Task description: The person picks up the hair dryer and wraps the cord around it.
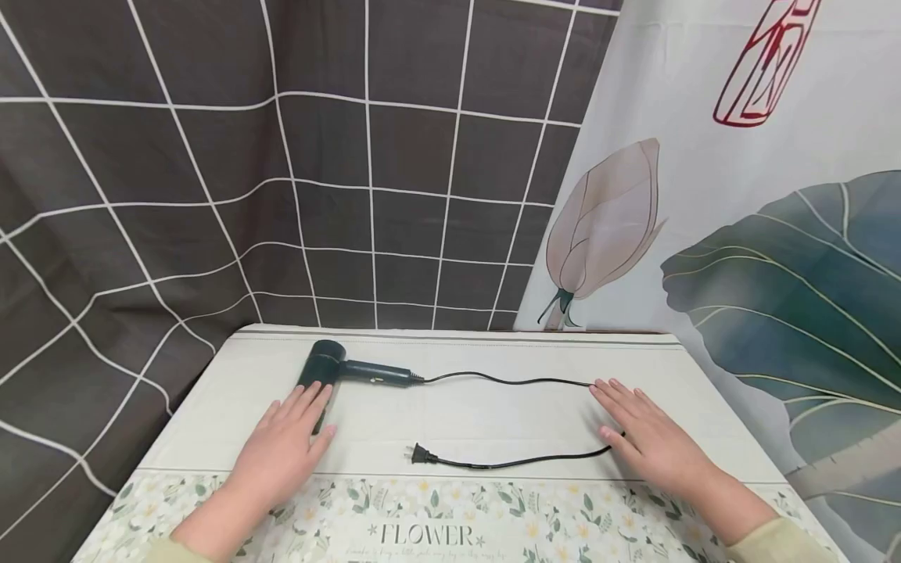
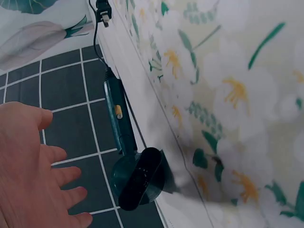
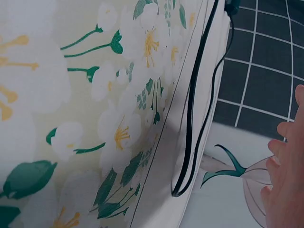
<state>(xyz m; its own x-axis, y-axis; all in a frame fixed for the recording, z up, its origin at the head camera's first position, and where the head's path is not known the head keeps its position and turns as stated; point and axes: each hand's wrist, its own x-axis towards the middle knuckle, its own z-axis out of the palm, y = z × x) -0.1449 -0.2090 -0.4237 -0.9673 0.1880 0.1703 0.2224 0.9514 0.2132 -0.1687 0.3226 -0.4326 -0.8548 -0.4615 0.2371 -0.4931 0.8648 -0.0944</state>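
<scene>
A dark green hair dryer (image 1: 376, 374) lies on the table, its handle pointing right. My left hand (image 1: 278, 446) is spread with straight fingers and hides part of the dryer's head in the head view. The left wrist view shows that hand apart from the dryer (image 2: 118, 114). From the handle a black cord (image 1: 507, 381) runs right, bends back and ends in a two-pin plug (image 1: 421, 453) near the middle. Over the cord's bend is my right hand (image 1: 655, 446), fingers extended. In the right wrist view, the looped cord (image 3: 190, 118) lies apart from the fingers.
A pale tablecloth (image 1: 394, 430) with a flowered front band covers the table. Behind and to the left hangs a dark curtain (image 1: 317, 219) with white grid lines. At the right is a white curtain (image 1: 690, 102) with a flower and leaf print.
</scene>
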